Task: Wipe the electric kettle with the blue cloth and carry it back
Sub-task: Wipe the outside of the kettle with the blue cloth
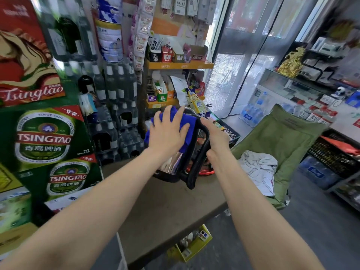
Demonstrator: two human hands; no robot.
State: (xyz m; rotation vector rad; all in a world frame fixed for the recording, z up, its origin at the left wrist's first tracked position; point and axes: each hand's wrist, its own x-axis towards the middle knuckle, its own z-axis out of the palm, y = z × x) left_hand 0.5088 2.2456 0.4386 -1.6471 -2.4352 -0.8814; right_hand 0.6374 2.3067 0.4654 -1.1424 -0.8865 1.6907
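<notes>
A steel electric kettle (172, 165) with a black handle (198, 158) stands tilted on the brown table (171, 215), near its far edge. The blue cloth (186, 123) is draped over the kettle's top and upper side. My left hand (167, 131) lies flat on the cloth with fingers spread, pressing it against the kettle. My right hand (215, 137) is wrapped around the upper part of the black handle. The kettle's lid and spout are hidden under the cloth and my left hand.
Green Tsingtao beer cartons (46, 145) are stacked at the left, with shrink-wrapped bottles (115, 121) behind the table. An orange snack shelf (179, 65) stands beyond the kettle. A green folding chair (278, 141) with white cloth sits to the right; a yellow box (191, 244) lies under the table.
</notes>
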